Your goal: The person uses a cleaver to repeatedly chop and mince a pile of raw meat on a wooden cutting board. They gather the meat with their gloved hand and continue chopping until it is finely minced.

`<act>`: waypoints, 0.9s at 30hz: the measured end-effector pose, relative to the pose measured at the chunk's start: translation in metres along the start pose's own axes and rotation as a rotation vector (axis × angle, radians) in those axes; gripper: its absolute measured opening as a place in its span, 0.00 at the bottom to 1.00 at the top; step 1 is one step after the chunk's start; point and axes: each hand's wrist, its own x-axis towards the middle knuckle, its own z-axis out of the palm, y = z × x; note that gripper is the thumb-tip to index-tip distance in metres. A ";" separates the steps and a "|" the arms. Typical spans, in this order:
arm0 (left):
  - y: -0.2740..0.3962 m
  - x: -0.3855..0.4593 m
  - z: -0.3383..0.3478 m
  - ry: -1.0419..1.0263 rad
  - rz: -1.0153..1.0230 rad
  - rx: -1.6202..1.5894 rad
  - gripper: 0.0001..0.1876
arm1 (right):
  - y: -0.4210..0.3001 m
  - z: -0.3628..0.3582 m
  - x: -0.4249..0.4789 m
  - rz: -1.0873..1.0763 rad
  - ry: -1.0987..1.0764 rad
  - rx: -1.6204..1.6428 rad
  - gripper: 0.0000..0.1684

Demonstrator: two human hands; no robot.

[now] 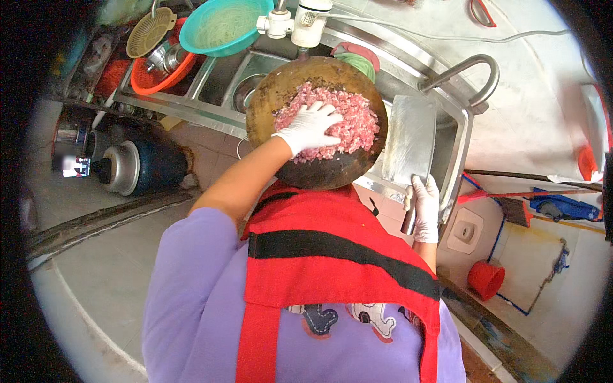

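Observation:
A round wooden chopping block (268,93) stands across the front of the sink, with a spread heap of chopped raw meat (357,119) on it. My left hand (313,127), in a white glove, rests on the left part of the meat with its fingers spread; whether it grips any is hidden. At the right, my right hand (425,206), gloved too, is closed around the handle of a broad cleaver (409,139). The cleaver's blade points away from me, beside the block and over the right sink basin. Its face carries smears.
A steel sink (459,163) runs behind and beside the block, with a curved faucet (488,81) at right. Green and pink cloths (359,62) lie behind the block. At back left are a turquoise basin (225,48), an orange basket (158,88) and a tan strainer (151,33).

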 end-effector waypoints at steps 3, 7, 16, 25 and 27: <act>0.006 -0.035 -0.014 0.091 0.115 0.159 0.44 | 0.002 -0.002 0.000 0.002 0.000 0.003 0.04; -0.010 -0.046 -0.008 -0.002 0.153 0.269 0.49 | 0.001 0.006 0.001 0.026 -0.015 0.000 0.04; -0.015 -0.018 0.008 0.171 0.118 0.255 0.23 | -0.001 0.014 -0.005 0.059 -0.004 -0.006 0.05; -0.025 0.023 0.002 -0.014 -0.014 0.038 0.13 | 0.002 0.010 -0.015 0.032 0.010 -0.019 0.05; -0.030 0.016 -0.001 0.002 0.046 -0.036 0.14 | 0.003 0.007 -0.016 0.019 0.006 -0.016 0.05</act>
